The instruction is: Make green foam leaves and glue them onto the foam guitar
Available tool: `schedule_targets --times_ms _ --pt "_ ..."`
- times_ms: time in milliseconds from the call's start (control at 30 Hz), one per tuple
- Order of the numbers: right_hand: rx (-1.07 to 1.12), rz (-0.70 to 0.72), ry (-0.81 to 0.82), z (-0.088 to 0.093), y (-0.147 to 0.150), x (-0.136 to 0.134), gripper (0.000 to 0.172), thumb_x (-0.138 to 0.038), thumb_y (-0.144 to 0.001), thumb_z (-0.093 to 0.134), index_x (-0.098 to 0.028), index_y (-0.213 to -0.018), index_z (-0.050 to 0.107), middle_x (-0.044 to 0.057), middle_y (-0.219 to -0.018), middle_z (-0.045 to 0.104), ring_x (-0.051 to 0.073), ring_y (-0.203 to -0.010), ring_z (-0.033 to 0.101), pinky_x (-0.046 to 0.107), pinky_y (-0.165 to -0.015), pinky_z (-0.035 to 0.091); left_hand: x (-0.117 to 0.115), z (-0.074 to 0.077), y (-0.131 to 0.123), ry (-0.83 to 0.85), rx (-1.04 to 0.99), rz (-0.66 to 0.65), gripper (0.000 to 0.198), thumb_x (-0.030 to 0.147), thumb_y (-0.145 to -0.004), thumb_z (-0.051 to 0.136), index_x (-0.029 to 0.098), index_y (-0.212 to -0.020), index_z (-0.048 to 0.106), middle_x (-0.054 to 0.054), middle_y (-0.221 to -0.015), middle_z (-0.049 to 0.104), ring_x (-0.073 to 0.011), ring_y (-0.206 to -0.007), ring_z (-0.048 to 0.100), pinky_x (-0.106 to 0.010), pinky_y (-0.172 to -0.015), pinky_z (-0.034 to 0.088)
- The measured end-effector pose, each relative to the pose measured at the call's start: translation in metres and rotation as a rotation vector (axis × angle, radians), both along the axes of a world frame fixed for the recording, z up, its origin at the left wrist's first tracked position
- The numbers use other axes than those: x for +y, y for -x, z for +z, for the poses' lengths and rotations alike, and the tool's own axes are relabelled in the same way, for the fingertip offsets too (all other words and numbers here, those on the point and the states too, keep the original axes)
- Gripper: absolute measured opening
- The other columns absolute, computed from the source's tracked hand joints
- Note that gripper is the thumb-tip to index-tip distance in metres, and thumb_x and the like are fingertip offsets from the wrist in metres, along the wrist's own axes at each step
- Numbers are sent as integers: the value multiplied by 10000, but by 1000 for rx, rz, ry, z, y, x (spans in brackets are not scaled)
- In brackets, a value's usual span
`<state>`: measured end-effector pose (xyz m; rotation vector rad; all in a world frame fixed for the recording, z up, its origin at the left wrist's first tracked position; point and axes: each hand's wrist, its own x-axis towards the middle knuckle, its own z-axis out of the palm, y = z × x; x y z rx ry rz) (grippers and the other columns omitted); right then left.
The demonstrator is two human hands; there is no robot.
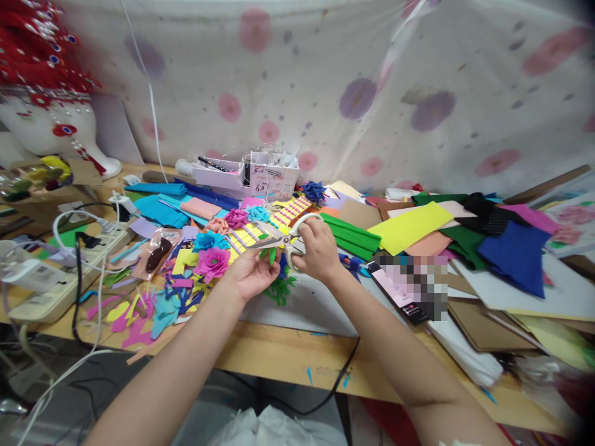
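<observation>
My right hand (320, 248) is closed round the handles of a pair of scissors (297, 238) with white grips. The blades point left, over my left hand (255, 274), whose fingers pinch a small green paper leaf (264, 253). The blades look slightly apart, close to the leaf; whether they touch it I cannot tell. Under my hands are green paper cuttings (280, 290) on a grey board (307, 310). Crepe paper flowers lie just beyond my left hand: a magenta one (212, 263), a blue one (207, 240) and a dark pink one (236, 217).
Colourful paper scraps (162, 310) cover the table on the left, near a power strip (69, 279) with cables. A phone (400, 291) lies right of my right forearm. Folded crepe paper (416, 228) is piled at the right. Behind stands a small box (274, 176).
</observation>
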<state>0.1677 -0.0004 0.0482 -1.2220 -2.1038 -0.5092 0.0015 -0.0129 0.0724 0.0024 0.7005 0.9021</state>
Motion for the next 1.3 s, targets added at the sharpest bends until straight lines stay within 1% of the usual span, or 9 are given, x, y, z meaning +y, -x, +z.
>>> schedule_targets --times_ms 133,333,500,667,833,933,1100,1300 --pt "5 -22 56 -1 2 0 324 -277 -607 527 -143 -898 480 115 -941 465 255 -905 409 374 -825 368 -1 1 -6 -19 44 38 116 84 -791 507 145 -853 583 -3 -656 615 -92 -538 580 -183 -444 408" --pt "19 -47 6 -5 -1 2 341 -267 -615 523 -144 -927 463 116 -969 444 258 -928 391 392 -856 343 -7 4 -17 -56 63 109 166 57 -792 489 144 -896 585 -2 -649 605 -80 -531 569 -166 -431 396" --pt "-24 -47 12 -5 -7 5 368 -280 -613 529 -146 -950 464 115 -985 440 262 -931 386 398 -871 328 -8 5 -19 -54 79 107 194 56 -798 474 153 -916 592 1 -632 597 -86 -532 570 -173 -432 397" --pt "-21 -34 27 -5 -8 6 339 -280 -622 522 -139 -927 477 113 -954 448 257 -912 390 390 -853 329 -8 5 -22 -48 97 104 178 46 -783 494 147 -887 597 0 -646 609 -75 -517 557 -164 -436 403" --pt "-1 -68 21 -8 -7 7 224 -257 -655 489 -162 -856 479 99 -894 455 247 -874 389 386 -819 330 -7 5 -25 -46 100 137 170 41 -774 506 140 -869 606 0 -592 586 -81 -513 553 -161 -437 411" --pt "28 -91 21 -10 -7 7 174 -234 -640 480 -176 -804 468 90 -837 451 242 -827 383 385 -774 338 -6 6 -27 -35 102 144 147 52 -779 510 134 -855 606 -4 -578 583 -85 -511 555 -159 -426 411" --pt "52 -105 11 -11 -6 7 154 -210 -611 472 -177 -761 458 72 -746 442 220 -733 376 353 -680 335 -5 9 -28 -25 120 122 125 60 -779 520 132 -843 600 -4 -580 587 -84 -508 562 -150 -412 411" --pt "50 -149 -12 -15 -4 7 183 -254 -617 484 -159 -774 481 71 -718 482 206 -694 405 326 -646 332 -1 11 -28 -9 134 101 103 65 -796 501 126 -829 578 -3 -590 583 -71 -479 544 -138 -398 404"
